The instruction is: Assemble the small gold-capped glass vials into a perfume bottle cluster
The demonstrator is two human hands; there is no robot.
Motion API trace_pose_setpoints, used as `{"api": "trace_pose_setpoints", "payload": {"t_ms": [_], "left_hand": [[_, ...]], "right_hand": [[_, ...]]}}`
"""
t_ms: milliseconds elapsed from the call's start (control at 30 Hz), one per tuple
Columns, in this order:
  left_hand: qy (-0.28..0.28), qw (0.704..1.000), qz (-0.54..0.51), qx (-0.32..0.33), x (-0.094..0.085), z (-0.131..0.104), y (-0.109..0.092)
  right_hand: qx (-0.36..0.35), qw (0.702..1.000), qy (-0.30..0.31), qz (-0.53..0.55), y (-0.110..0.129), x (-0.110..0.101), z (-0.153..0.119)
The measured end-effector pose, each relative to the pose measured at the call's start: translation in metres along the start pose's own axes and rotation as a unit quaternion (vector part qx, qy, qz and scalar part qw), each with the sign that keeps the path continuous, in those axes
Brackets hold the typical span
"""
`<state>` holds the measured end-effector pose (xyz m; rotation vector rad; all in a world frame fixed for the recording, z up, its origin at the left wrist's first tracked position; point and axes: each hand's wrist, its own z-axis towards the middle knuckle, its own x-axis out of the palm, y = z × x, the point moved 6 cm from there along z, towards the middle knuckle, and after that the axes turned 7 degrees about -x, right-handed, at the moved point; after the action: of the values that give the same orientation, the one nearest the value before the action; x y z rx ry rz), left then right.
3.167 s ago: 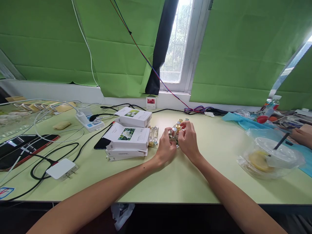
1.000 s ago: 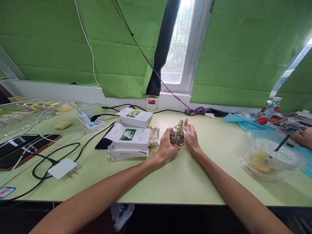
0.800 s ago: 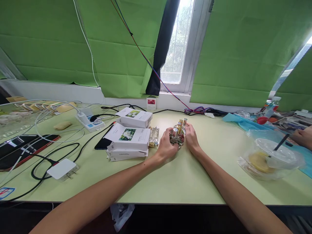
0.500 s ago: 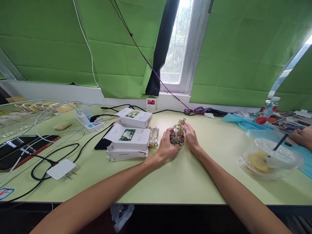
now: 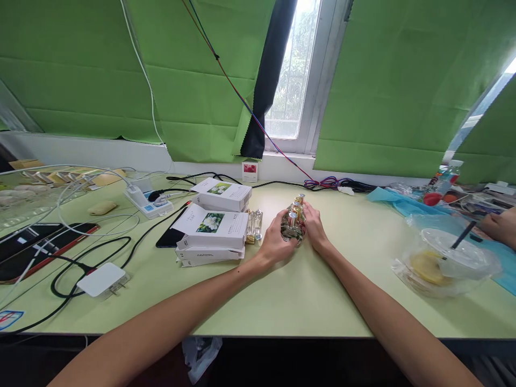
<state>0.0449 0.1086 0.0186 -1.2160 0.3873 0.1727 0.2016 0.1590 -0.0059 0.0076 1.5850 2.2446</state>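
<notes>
A row of small glass bottles (image 5: 293,232) with silver and gold caps stands upright on the table, one behind another. My left hand (image 5: 276,243) curls round their left and near side, thumb at the front. Against their right side, my right hand (image 5: 315,228) presses with its fingers close together. Both hands squeeze the bottles between them, and the palms hide part of the glass. Left of my left hand lie several similar slim bottles (image 5: 253,226) on their sides. Beside those are stacked white boxes (image 5: 217,224) with a white-flower picture.
Behind the boxes sit a power strip (image 5: 149,201) and cables. A white charger (image 5: 104,280) and a phone (image 5: 52,250) lie at the left. A lidded plastic cup (image 5: 447,263) in a bag stands at the right, near another person's hand (image 5: 500,226).
The bottles have shifted slightly between my hands, and the front cap sits a little to the right. Both my hands remain almost where they were.
</notes>
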Motion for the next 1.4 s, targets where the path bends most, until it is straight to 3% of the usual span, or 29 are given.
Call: {"api": "trace_pose_setpoints", "payload": {"t_ms": [133,367,733,1000,1200,1400], "left_hand": [[0.01,1.0,-0.01,0.003,0.001,-0.001,-0.002],[0.007,1.0,-0.009,0.009,0.003,0.001,0.0],[-0.003,0.999,-0.016,0.03,0.005,0.002,0.005],[0.005,1.0,0.0,0.017,0.008,0.003,0.008],[0.006,0.999,0.002,0.043,0.01,0.005,0.01],[0.003,0.998,0.013,0.061,0.011,0.005,0.009]], "right_hand": [[-0.036,0.999,0.007,0.016,0.002,0.001,0.001],[0.005,0.997,0.002,0.071,-0.011,0.005,0.004],[-0.026,0.998,0.016,0.061,-0.007,0.007,0.008],[-0.026,0.986,0.041,0.161,-0.001,0.014,0.007],[-0.017,0.973,0.055,0.223,0.001,0.017,0.006],[-0.022,0.98,0.047,0.19,0.009,0.014,0.002]]}}
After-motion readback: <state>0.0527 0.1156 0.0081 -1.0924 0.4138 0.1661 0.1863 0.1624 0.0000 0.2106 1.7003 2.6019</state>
